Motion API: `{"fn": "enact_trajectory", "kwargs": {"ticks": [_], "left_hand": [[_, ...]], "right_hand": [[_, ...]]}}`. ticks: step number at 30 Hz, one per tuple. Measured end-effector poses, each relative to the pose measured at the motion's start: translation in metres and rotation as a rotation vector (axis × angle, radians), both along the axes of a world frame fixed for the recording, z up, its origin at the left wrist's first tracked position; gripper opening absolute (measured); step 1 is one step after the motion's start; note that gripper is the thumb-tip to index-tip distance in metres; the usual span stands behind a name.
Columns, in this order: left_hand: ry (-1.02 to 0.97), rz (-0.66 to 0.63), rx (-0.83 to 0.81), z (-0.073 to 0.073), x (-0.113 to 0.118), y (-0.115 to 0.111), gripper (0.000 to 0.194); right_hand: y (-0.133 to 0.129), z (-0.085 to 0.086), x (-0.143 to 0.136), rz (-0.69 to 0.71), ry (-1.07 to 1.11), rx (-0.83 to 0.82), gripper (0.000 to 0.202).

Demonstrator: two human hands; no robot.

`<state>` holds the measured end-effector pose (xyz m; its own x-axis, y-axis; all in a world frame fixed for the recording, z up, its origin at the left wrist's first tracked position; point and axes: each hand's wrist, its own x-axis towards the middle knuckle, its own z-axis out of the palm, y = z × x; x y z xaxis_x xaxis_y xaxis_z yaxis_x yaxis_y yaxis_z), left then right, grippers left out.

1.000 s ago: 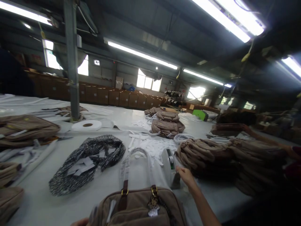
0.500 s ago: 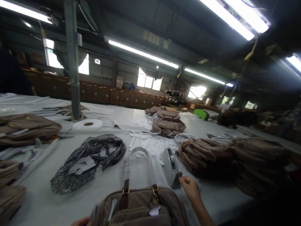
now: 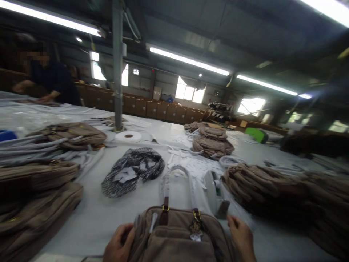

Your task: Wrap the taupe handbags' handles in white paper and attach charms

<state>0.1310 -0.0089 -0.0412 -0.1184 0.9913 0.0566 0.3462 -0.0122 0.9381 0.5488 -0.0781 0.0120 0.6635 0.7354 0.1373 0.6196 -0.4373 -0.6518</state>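
Now, bottom centre of the frame, my left hand (image 3: 117,244) clasps the tan bag (image 3: 180,240) on the bench (image 3: 109,214); my right hand (image 3: 241,238) curls loosely against its other side, steadying it upright.

Both hands sit low and close to the body, set apart at the same height. The left hand (image 3: 117,244) curls inward, fingers bent in a loose grip, thumb up. The right hand (image 3: 241,237) shows its back, fingers folded under; its wrist runs down out of sight.
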Motion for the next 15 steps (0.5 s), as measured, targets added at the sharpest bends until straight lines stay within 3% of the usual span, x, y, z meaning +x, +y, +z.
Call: {"fn": "enact_trajectory", "kwargs": {"ticks": [2, 6, 8, 11, 15], "left_hand": [[-0.023, -0.012, 0.068, 0.008, 0.005, -0.004, 0.031], [-0.018, -0.012, 0.094, 0.013, 0.009, -0.008, 0.026], [-0.019, 0.003, 0.100, 0.014, 0.010, -0.010, 0.024], [-0.037, 0.008, 0.114, 0.017, 0.011, -0.013, 0.023], [-0.064, 0.005, 0.126, 0.020, 0.011, -0.014, 0.023]], "right_hand": [[0.004, 0.012, -0.030, 0.130, 0.059, 0.007, 0.048], [0.024, 0.045, -0.128, 0.741, 0.149, 0.039, 0.031], [0.036, 0.057, -0.180, 0.960, 0.163, 0.068, 0.023], [0.056, 0.059, -0.237, 1.143, 0.144, 0.071, 0.017], [0.077, 0.044, -0.270, 1.191, 0.047, 0.011, 0.018]]}}
